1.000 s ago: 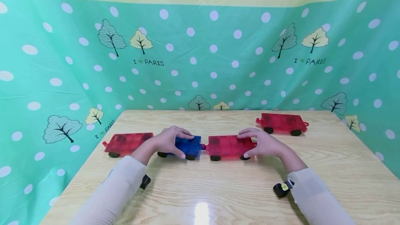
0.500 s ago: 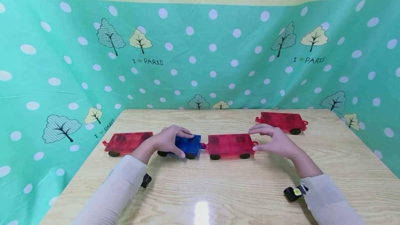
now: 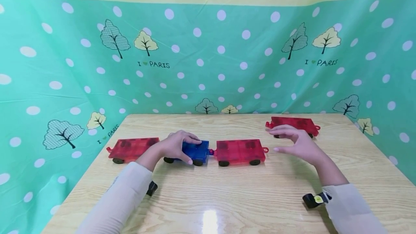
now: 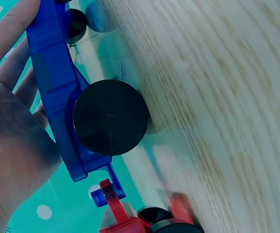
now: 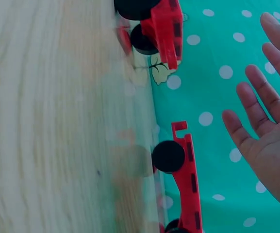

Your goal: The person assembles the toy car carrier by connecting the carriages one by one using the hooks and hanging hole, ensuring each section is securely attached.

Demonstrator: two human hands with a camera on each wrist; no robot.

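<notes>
In the head view my left hand grips a blue toy train car by its long sides, thumb in front and fingers behind. A red train car stands to its right, their couplings meeting. Another red car stands on the left, partly behind my forearm; in the left wrist view a red ring lies around the blue car's hook. My right hand holds nothing, its fingers spread, in front of a third red car at the back right, partly hiding it. Its palm shows in the right wrist view.
All the cars stand on black wheels on a light wooden table. A green dotted curtain hangs behind the table and along its sides. A black wrist camera sits below the right wrist.
My right hand has let go of the middle red car and moved right, towards the back right car. The left hand still grips the blue car in the same place.
</notes>
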